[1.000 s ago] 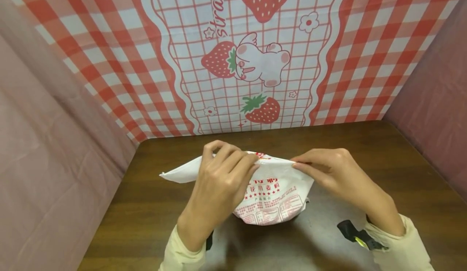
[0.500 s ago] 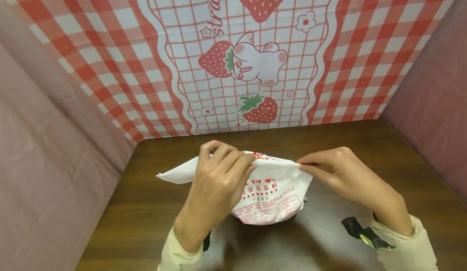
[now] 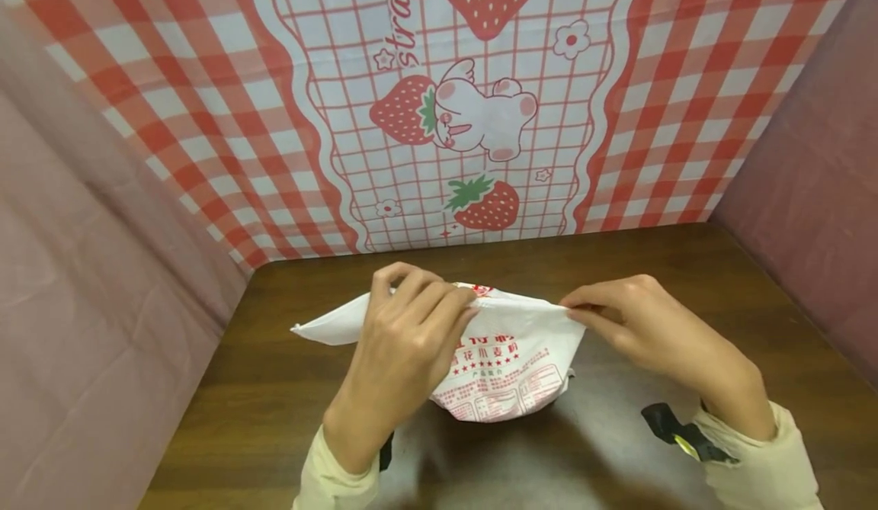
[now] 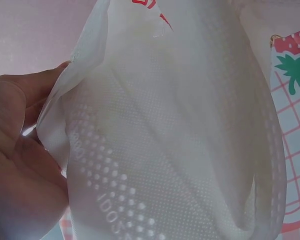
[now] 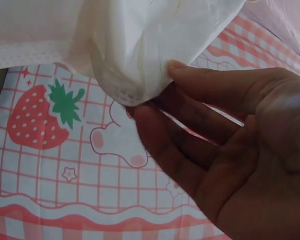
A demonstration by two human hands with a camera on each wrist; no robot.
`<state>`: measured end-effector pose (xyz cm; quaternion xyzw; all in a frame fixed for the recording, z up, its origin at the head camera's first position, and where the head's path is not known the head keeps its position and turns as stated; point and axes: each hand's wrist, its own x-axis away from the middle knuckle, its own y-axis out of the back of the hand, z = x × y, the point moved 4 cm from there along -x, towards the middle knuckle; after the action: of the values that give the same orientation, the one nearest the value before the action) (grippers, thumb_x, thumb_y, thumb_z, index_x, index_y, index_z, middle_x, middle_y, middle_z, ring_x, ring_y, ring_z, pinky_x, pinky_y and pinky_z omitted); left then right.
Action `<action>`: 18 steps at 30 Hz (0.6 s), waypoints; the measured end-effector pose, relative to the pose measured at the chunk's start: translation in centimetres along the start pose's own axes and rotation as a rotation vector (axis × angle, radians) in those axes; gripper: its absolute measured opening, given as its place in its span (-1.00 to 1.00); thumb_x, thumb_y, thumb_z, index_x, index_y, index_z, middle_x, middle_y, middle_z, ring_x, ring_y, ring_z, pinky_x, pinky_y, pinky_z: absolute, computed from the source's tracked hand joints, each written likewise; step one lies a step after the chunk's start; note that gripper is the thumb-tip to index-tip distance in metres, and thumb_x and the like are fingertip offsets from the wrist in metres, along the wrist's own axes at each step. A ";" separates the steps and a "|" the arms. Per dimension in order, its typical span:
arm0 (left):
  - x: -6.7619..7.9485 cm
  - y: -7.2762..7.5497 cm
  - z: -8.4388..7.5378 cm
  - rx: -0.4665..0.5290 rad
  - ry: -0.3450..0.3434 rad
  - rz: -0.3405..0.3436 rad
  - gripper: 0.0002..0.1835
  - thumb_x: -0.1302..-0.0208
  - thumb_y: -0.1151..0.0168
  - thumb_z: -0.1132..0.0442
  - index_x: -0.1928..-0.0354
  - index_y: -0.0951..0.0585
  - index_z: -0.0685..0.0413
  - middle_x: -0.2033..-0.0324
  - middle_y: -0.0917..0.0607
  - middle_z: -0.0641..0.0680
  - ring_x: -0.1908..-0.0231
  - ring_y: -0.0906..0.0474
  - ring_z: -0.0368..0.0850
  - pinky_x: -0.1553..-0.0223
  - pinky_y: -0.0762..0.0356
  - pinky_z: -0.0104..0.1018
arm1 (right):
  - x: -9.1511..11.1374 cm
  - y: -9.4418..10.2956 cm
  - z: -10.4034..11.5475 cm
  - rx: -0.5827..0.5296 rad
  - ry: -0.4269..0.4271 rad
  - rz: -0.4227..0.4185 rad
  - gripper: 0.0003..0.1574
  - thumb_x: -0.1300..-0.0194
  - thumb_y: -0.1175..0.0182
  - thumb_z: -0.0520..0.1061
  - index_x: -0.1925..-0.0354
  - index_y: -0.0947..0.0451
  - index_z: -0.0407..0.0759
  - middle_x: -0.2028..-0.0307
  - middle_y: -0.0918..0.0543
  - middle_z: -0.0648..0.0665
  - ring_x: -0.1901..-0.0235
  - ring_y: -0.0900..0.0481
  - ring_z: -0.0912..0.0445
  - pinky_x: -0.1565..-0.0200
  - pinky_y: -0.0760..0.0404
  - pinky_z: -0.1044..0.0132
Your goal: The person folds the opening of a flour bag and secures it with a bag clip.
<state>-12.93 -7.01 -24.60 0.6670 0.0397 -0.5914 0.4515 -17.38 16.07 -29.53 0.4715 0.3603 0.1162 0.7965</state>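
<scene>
A white flour bag with red Chinese print hangs between both hands over the table, its top edge folded over. My left hand grips the top edge left of the print, and a pointed white flap sticks out beyond it to the left. At the bag's upper right corner, my right hand pinches the edge between thumb and fingers. The left wrist view looks at the bag's pale, dotted plastic beside the left hand. In the right wrist view, fingertips hold a rounded white fold. The bag's contents are hidden.
The brown wooden table lies below. A red-checked strawberry cloth hangs behind it, with pink curtains at both sides. A black strap sits at the right sleeve.
My right hand has slid a little to the right along the bag's top edge toward its corner. The left hand keeps its grip, and the head view has shifted slightly.
</scene>
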 end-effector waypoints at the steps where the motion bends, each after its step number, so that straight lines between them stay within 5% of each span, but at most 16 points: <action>1: 0.0 0.0 0.0 0.003 0.001 0.000 -0.90 -0.14 -0.19 0.24 0.41 -0.61 0.11 0.49 -0.61 -0.03 0.39 -0.47 -0.13 0.05 -0.29 -0.10 | 0.1 0.0 -0.1 0.001 -0.005 0.004 -0.71 -0.01 -0.28 -0.28 0.29 -0.63 0.07 0.39 -0.63 0.22 0.45 -0.51 0.39 0.40 -0.43 0.58; 8: 0.1 -0.3 -0.1 0.000 0.002 0.000 -0.92 -0.13 -0.21 0.24 0.39 -0.61 0.10 0.49 -0.61 -0.04 0.40 -0.46 -0.15 0.06 -0.30 -0.12 | 0.7 -0.3 -0.8 -0.006 -0.044 0.051 -0.76 -0.06 -0.27 -0.22 0.30 -0.61 0.12 0.42 -0.62 0.21 0.52 -0.45 0.41 0.47 -0.41 0.54; 18: 0.1 -0.6 -0.3 -0.011 -0.024 0.018 -0.91 -0.11 -0.23 0.23 0.37 -0.62 0.09 0.56 -0.59 -0.05 0.43 -0.44 -0.16 0.06 -0.30 -0.13 | 2.0 -0.9 -1.2 0.016 0.107 -0.102 -0.62 0.13 -0.35 -0.31 0.27 -0.63 0.01 0.38 -0.65 0.15 0.44 -0.53 0.37 0.45 -0.43 0.58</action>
<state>-13.01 -6.48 -25.11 0.6578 0.0316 -0.5948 0.4609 -16.89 17.51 -31.57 0.4518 0.4267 0.0976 0.7774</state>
